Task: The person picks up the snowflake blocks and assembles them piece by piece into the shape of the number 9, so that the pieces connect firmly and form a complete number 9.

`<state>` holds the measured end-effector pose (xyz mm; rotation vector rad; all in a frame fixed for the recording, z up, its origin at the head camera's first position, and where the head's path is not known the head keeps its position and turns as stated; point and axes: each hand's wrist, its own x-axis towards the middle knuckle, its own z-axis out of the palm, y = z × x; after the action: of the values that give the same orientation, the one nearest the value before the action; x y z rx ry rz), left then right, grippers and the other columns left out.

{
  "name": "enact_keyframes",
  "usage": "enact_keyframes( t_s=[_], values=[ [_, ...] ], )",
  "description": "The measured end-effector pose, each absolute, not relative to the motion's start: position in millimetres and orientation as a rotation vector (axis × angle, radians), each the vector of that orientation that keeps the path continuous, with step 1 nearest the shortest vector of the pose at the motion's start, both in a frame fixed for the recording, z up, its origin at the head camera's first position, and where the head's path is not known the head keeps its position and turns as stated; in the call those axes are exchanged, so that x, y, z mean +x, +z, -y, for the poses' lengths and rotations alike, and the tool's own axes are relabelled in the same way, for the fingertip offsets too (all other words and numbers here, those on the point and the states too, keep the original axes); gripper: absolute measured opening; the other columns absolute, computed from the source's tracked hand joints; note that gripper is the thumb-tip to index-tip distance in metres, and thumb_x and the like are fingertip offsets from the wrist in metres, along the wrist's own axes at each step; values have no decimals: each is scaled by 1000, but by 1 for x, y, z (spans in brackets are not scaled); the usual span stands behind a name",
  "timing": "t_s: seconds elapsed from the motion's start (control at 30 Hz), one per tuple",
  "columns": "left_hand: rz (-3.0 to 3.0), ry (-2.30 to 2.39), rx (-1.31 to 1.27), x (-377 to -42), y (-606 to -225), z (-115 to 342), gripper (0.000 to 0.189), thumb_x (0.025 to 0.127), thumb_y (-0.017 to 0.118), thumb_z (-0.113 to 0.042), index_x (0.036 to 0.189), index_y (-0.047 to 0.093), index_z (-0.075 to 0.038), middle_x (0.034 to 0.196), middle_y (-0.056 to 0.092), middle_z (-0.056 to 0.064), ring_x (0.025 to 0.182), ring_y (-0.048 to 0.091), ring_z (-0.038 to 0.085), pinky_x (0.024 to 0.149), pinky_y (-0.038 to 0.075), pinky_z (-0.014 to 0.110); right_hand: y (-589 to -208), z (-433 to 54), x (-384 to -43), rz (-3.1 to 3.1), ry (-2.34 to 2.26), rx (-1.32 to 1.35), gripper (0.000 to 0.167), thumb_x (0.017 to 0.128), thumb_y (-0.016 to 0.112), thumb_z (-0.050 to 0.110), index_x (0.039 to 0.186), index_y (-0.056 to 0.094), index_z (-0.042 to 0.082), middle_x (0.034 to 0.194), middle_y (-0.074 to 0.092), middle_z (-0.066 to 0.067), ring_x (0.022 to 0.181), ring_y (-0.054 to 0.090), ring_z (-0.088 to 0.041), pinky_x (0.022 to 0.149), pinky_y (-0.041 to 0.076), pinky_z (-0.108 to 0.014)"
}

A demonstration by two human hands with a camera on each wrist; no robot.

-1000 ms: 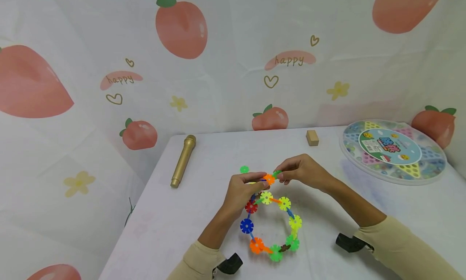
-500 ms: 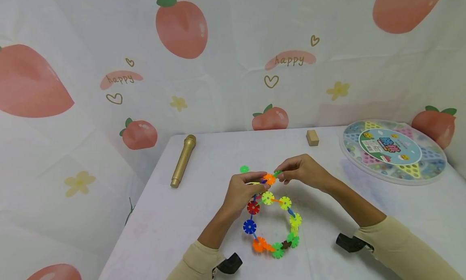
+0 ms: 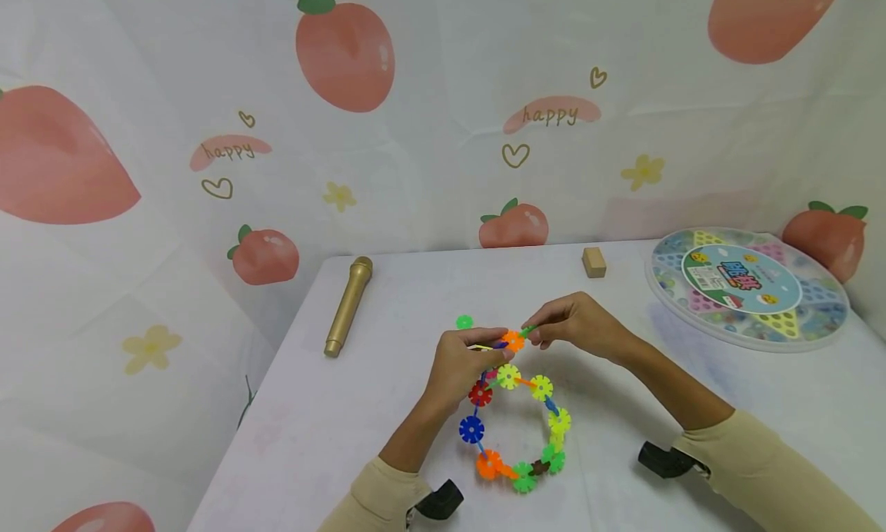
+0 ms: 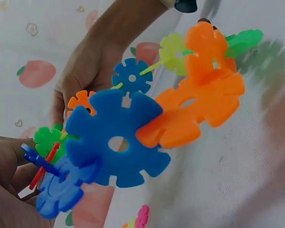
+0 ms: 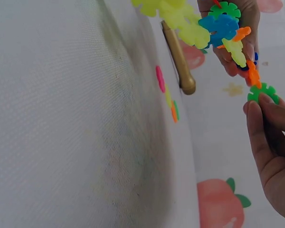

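A string of snowflake-shaped plastic discs, joined slot to slot, hangs in a loop below both hands; its dark blue disc (image 3: pixel 471 430) and a large blue disc (image 4: pixel 97 142) show in the head and left wrist views. Thumb and forefinger of my left hand (image 3: pixel 450 367) pinch the string near its upper end, where an orange disc (image 3: pixel 513 340) sticks out beyond the fingertips. My right hand (image 3: pixel 581 328) pinches a green disc (image 5: pixel 263 93) between thumb and fingertips, its edge against that orange disc. Part of the string is hidden behind the left hand.
Loose discs, among them a green one (image 3: pixel 464 322) and a pink one (image 5: pixel 160 79), lie on the table behind the left hand. A gold microphone (image 3: pixel 349 305) lies at left, a small wooden block (image 3: pixel 594 262) at the back, a round board-game case (image 3: pixel 824 317) at right.
The hanging loop has swayed slightly right and back left. Both hands keep almost the same place, green disc still against the orange one.
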<state>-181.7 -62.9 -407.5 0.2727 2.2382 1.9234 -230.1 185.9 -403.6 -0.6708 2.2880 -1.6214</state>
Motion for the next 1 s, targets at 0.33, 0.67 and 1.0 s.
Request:
enact_keyframes(
  t_s=[0.33,0.67,1.0],
  values=[
    [-2235,1919,272,-182,-407,61,28,93,81,-12,120,80,-5,105,79,10,86,79,20,78,65,28,-403,-186,-232,-2276,-1594,-699,15,100,71,7,107,82,0,99,75,-31,82,75,-24,81,65,-31],
    [-2236,1901,264,-184,-407,59,28,92,83,-12,118,81,-3,100,79,10,82,78,18,76,64,26,-402,-189,-240,-2260,-1545,-755,15,100,69,5,106,82,1,102,76,-30,82,76,-25,84,65,-32],
    [-2227,1894,262,-188,-407,57,27,92,83,-12,118,81,-4,99,80,9,84,79,20,77,65,29,-404,-192,-245,-2234,-1539,-840,15,100,69,4,106,83,3,102,75,-32,83,75,-26,84,64,-34]
  ],
)
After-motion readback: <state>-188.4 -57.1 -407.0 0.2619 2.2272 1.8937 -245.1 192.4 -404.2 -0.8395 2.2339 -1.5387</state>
